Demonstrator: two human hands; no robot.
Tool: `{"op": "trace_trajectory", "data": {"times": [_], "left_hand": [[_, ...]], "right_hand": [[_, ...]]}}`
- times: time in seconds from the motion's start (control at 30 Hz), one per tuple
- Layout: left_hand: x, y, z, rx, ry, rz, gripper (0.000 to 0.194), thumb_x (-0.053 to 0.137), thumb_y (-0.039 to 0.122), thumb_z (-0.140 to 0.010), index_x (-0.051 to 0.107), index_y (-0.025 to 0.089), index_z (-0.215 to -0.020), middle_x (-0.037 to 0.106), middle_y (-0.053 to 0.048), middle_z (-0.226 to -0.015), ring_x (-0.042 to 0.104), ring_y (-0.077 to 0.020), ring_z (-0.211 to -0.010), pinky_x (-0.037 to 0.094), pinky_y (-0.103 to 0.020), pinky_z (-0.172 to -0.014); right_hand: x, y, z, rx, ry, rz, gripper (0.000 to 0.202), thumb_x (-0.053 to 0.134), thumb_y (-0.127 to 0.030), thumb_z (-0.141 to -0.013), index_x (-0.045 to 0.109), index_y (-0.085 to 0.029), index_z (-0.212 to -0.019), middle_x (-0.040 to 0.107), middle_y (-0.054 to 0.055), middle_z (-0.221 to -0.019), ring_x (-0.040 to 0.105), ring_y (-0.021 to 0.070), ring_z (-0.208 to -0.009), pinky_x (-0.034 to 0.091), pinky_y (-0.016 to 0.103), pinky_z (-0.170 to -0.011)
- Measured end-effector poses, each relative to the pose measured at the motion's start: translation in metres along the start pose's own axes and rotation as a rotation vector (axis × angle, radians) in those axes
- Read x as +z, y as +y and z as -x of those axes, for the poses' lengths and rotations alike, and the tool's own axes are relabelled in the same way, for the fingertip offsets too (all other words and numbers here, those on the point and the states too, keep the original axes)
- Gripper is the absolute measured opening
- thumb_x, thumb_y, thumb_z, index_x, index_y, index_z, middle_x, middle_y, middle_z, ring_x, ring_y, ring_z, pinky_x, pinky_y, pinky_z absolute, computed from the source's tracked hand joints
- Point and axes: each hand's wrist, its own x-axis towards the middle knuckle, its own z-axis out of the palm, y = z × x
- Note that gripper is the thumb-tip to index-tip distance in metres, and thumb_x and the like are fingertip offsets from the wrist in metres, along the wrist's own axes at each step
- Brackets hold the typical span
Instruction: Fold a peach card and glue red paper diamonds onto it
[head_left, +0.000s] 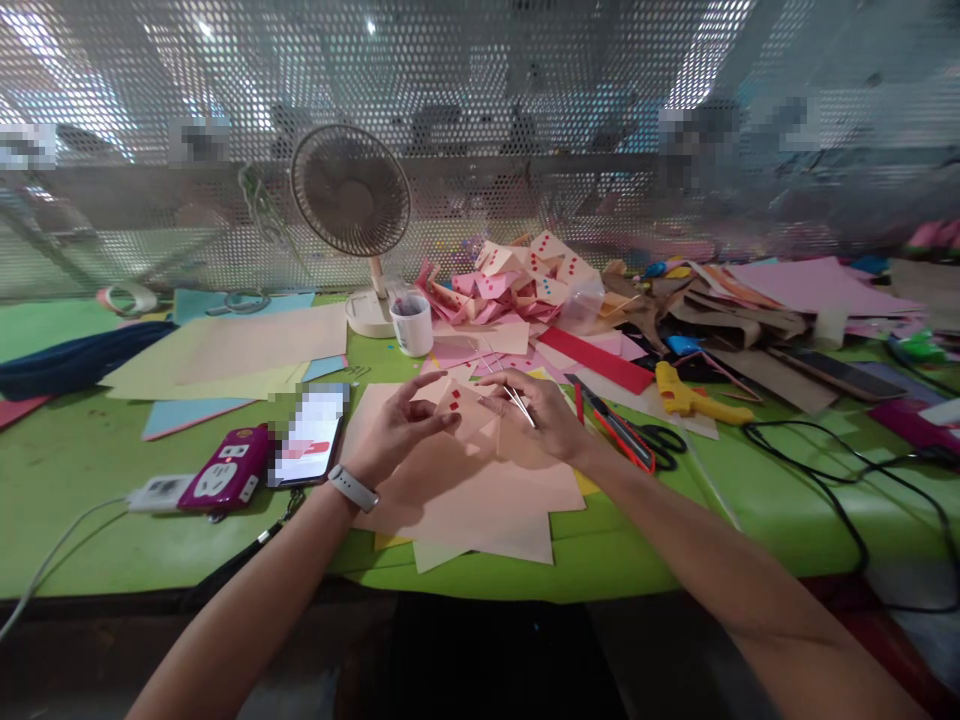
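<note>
Over the peach paper sheets [465, 500], my left hand [401, 425] pinches the left edge of a small folded peach paper piece [469, 412] that bears red diamond shapes. Metal tweezers [517, 402] rest in my right hand [536, 410], whose fingers are closed round them at the right side of the piece. The fingertips of my right hand also touch or nearly touch the paper. A light-coloured watch is on my left wrist.
A phone [309, 435] and a purple power bank [227, 468] lie left. Behind are a fan [351, 190], a white cup [412, 325] and folded paper pieces [517, 280]. To the right are a cutter [619, 428], black scissors [664, 443], a yellow glue gun [694, 398] and cables.
</note>
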Motion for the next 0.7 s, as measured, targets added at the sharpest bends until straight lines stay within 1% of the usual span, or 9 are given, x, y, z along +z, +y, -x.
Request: {"op": "trace_trajectory", "data": {"times": [0.1,0.17,0.3,0.37,0.43,0.5,0.53,0.63,0.7], "left_hand": [[-0.0023,-0.0044,-0.0012,-0.028,-0.037,0.103,0.076,0.08,0.029,-0.073,0.044,0.019,-0.139,0.07,-0.002,-0.083,0.067,-0.0163,-0.084,0.049,-0.031,-0.082],[-0.0017,-0.0074,-0.0024,-0.04,-0.018,0.15,0.074,0.079,0.03,-0.074,0.045,0.019,-0.139,0.07,-0.003,-0.085,0.066,-0.0159,-0.084,0.048,-0.03,-0.081],[0.0037,-0.0098,-0.0028,-0.017,0.064,0.129,0.074,0.08,0.031,-0.073,0.047,0.017,-0.137,0.069,-0.001,-0.075,0.064,-0.0142,-0.075,0.047,-0.027,-0.074],[0.005,-0.0101,-0.0021,-0.006,0.068,0.099,0.073,0.079,0.031,-0.074,0.046,0.017,-0.138,0.066,0.001,-0.07,0.062,-0.0126,-0.071,0.046,-0.026,-0.072],[0.0041,-0.0103,-0.0016,-0.02,0.048,0.077,0.069,0.077,0.034,-0.076,0.048,0.018,-0.137,0.063,0.002,-0.07,0.06,-0.0114,-0.07,0.046,-0.025,-0.071],[0.0023,-0.0097,-0.0016,-0.032,0.025,0.031,0.066,0.074,0.035,-0.078,0.048,0.018,-0.137,0.063,0.001,-0.076,0.059,-0.0116,-0.073,0.046,-0.026,-0.072],[0.0016,-0.0088,-0.0017,-0.022,0.021,0.002,0.066,0.074,0.036,-0.079,0.048,0.019,-0.137,0.064,-0.001,-0.083,0.06,-0.0124,-0.077,0.046,-0.026,-0.073],[0.002,-0.0045,-0.0023,0.08,0.041,-0.059,0.062,0.074,0.036,-0.078,0.051,0.021,-0.134,0.064,-0.007,-0.106,0.061,-0.0173,-0.094,0.049,-0.03,-0.081],[0.0034,-0.0021,-0.0024,0.141,0.058,-0.11,0.052,0.074,0.037,-0.077,0.058,0.02,-0.123,0.063,-0.009,-0.111,0.06,-0.0202,-0.099,0.05,-0.033,-0.084]], "right_hand": [[-0.0012,0.0001,0.0001,0.009,0.002,-0.008,0.026,0.059,-0.041,-0.088,0.065,-0.021,-0.105,0.065,-0.001,-0.072,0.055,0.0124,-0.06,0.044,0.025,-0.061],[0.0002,-0.0003,0.0003,0.0,-0.013,-0.015,0.026,0.059,-0.039,-0.089,0.065,-0.02,-0.106,0.065,-0.001,-0.072,0.056,0.0125,-0.06,0.044,0.025,-0.061],[0.006,-0.0015,0.0008,-0.004,-0.04,-0.023,0.025,0.058,-0.035,-0.089,0.064,-0.019,-0.107,0.066,0.001,-0.075,0.06,0.0137,-0.066,0.044,0.025,-0.064],[0.0078,-0.0016,0.0009,0.007,-0.039,-0.028,0.025,0.059,-0.033,-0.088,0.064,-0.018,-0.108,0.067,0.002,-0.078,0.062,0.0142,-0.069,0.045,0.025,-0.066],[0.0079,-0.0014,0.0008,0.012,-0.041,-0.032,0.025,0.059,-0.033,-0.088,0.064,-0.017,-0.108,0.067,0.002,-0.078,0.062,0.0141,-0.069,0.045,0.025,-0.066],[0.007,-0.0012,0.0008,0.007,-0.05,-0.041,0.025,0.06,-0.033,-0.088,0.064,-0.018,-0.107,0.067,0.001,-0.076,0.062,0.0137,-0.067,0.045,0.025,-0.065],[0.0064,-0.0012,0.0008,0.0,-0.056,-0.045,0.025,0.06,-0.033,-0.088,0.064,-0.018,-0.108,0.067,0.001,-0.076,0.062,0.0135,-0.066,0.045,0.025,-0.065],[0.0057,-0.0023,0.001,-0.034,-0.081,-0.033,0.024,0.058,-0.035,-0.09,0.065,-0.02,-0.108,0.068,0.002,-0.077,0.062,0.014,-0.066,0.046,0.025,-0.065],[0.0064,-0.0039,0.0013,-0.072,-0.1,-0.013,0.025,0.055,-0.035,-0.092,0.065,-0.021,-0.109,0.069,0.003,-0.079,0.063,0.0148,-0.069,0.047,0.026,-0.066]]}}
